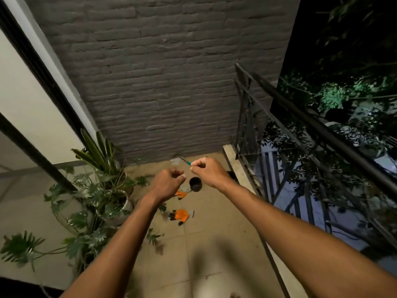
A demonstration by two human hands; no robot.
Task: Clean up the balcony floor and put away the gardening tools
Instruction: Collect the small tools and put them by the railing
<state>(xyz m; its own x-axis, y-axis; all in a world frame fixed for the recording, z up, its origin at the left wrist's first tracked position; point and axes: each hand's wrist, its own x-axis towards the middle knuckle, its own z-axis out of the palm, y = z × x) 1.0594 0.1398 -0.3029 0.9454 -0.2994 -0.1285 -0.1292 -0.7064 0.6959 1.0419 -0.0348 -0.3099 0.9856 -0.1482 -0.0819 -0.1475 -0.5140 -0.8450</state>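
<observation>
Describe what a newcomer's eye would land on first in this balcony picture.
Two bare arms reach into the middle of the frame, the left hand and right hand raised with fingers curled above the tiled floor; whether they pinch anything is unclear. Beneath them lie bright orange gloves and a small dark pot. Leafy potted plants crowd the left side, and a metal railing runs along the right.

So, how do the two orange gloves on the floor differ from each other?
The nearer glove lies in full view, its dark fingers pointing left; the farther glove is partly hidden behind the left hand. The farther glove lies right beside the small dark pot; the nearer glove lies apart from it. Both are orange, and both lie on the floor tiles.
</observation>
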